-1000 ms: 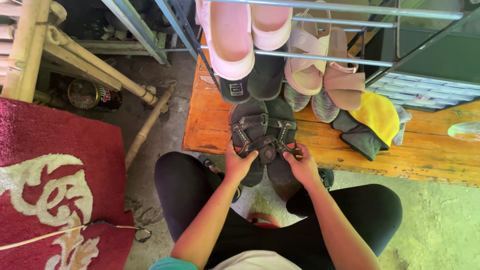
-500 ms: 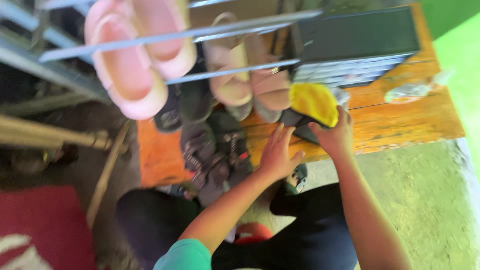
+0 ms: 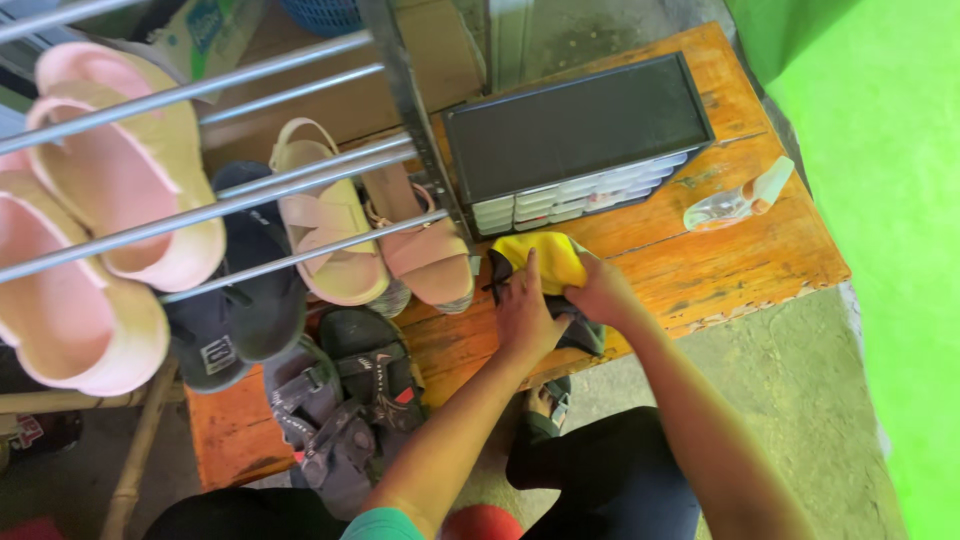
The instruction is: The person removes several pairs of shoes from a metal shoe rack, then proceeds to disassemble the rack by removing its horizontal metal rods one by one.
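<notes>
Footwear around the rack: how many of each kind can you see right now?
Pink clogs: 2
Beige strap sandals: 2
Dark slippers: 2
Grey sport sandals: 2
Yellow-and-dark shoe under both hands: 1
Total: 9

Bare bench top (image 3: 720, 265) right of the hands (drawer box (image 3: 575, 140) and bottle (image 3: 735, 203) behind).

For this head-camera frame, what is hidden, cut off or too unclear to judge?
- Dark shoe under the yellow cloth: mostly covered by the cloth and both hands, left hand, right hand.
- Right hand's fingers: tucked under the cloth, grip unclear.
- Drawer box: contents too small to tell.
- Pink clogs: cut by the left edge, crossed by rack bars.
- Clear bottle: contents unclear.
</notes>
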